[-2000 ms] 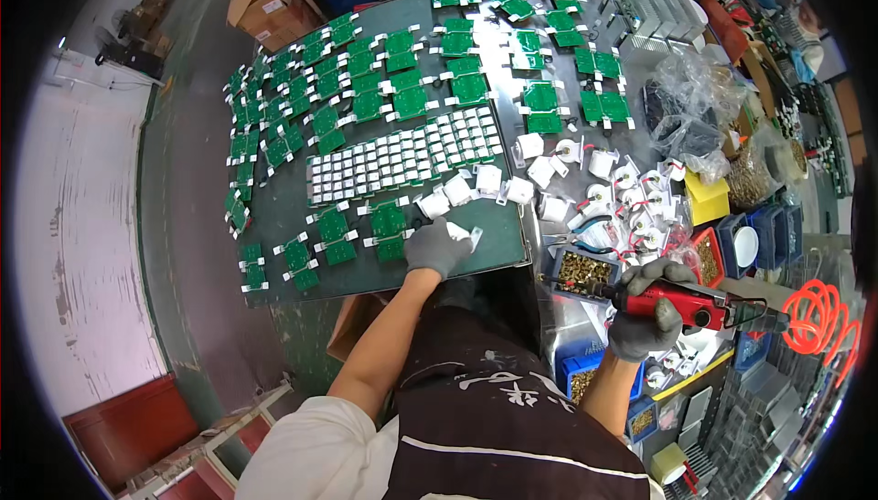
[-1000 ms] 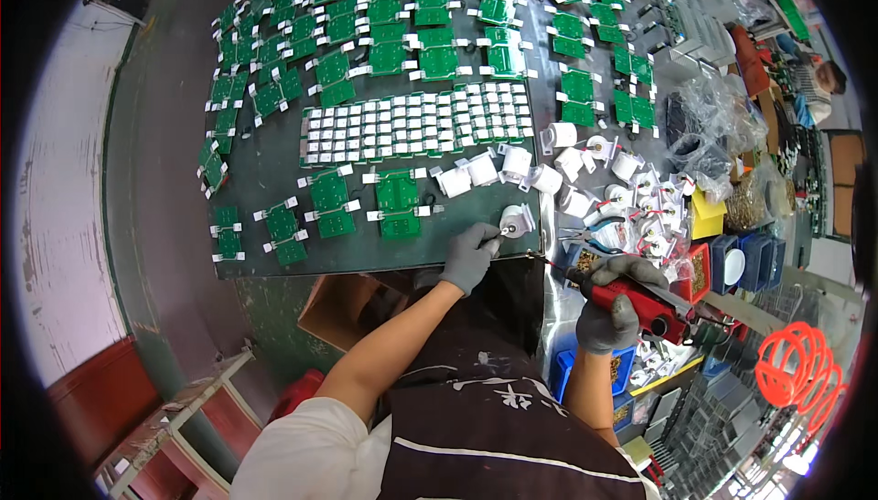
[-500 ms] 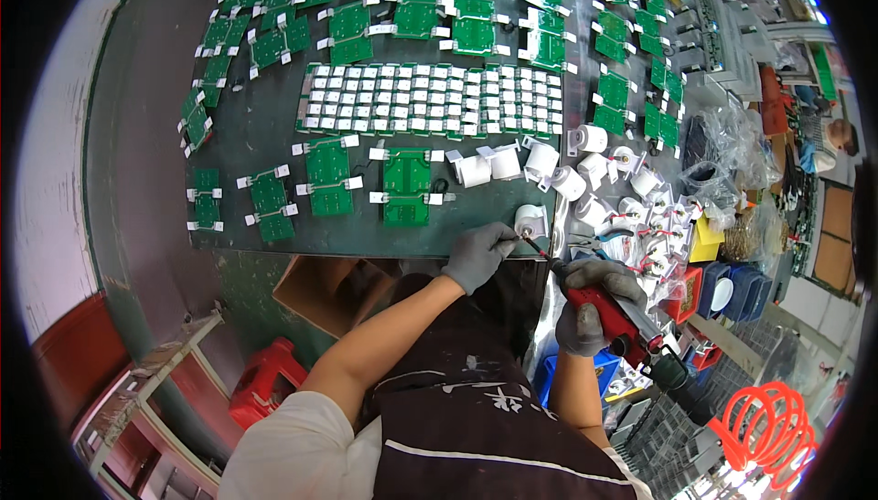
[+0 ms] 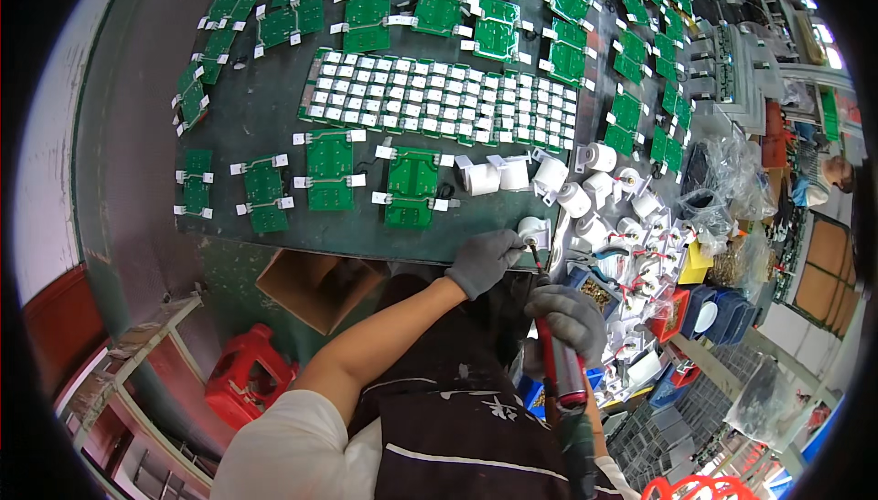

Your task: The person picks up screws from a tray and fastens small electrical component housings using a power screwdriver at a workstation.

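Observation:
My left hand (image 4: pixel 485 262), in a grey glove, holds a small white cylindrical housing (image 4: pixel 533 228) with a flat bracket at the table's front edge. My right hand (image 4: pixel 569 317), also gloved, is wrapped round a red power screwdriver (image 4: pixel 565 374). Its long thin bit reaches up to the housing; whether the tip is seated in it is too small to tell. Just beyond lie several similar white housings (image 4: pixel 551 174). Others, with red wires, are heaped to the right as a pile of white parts (image 4: pixel 645 267).
Green circuit boards (image 4: pixel 412 185) cover much of the dark table (image 4: pixel 347 237), around a panel of small white-topped boards (image 4: pixel 439 100). An open cardboard box (image 4: pixel 320 292) and a red jug (image 4: pixel 245 377) are below. A red coiled hose (image 4: pixel 700 489) hangs lower right.
The screwdriver has swung from slanting to the right to nearly upright in line with the housing, and my right hand has shifted left and down. My left hand stays at the housing.

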A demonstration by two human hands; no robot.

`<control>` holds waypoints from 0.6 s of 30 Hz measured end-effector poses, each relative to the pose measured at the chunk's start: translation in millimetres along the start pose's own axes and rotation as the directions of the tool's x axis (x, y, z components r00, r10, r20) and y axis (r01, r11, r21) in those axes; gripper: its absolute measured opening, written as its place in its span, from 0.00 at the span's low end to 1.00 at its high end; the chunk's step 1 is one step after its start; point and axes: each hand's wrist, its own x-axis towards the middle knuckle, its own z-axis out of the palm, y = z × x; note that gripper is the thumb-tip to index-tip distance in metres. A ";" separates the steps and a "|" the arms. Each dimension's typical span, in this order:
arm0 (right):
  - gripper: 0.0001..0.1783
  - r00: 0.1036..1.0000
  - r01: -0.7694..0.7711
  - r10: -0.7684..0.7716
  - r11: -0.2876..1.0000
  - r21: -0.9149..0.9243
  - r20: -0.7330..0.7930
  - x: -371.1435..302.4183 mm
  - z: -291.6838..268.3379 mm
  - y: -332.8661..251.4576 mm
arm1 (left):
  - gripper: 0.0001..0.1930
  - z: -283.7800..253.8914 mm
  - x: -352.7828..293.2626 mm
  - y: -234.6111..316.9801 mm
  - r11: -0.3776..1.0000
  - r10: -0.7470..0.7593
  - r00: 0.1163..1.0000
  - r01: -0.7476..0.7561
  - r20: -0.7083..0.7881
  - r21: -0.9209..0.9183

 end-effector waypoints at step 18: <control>0.21 0.987 0.060 -0.057 0.998 -0.017 0.148 10.2 7.3 5.0 | 0.20 -2.4 9.9 23.0 0.987 -0.042 0.999 0.041 0.007 0.156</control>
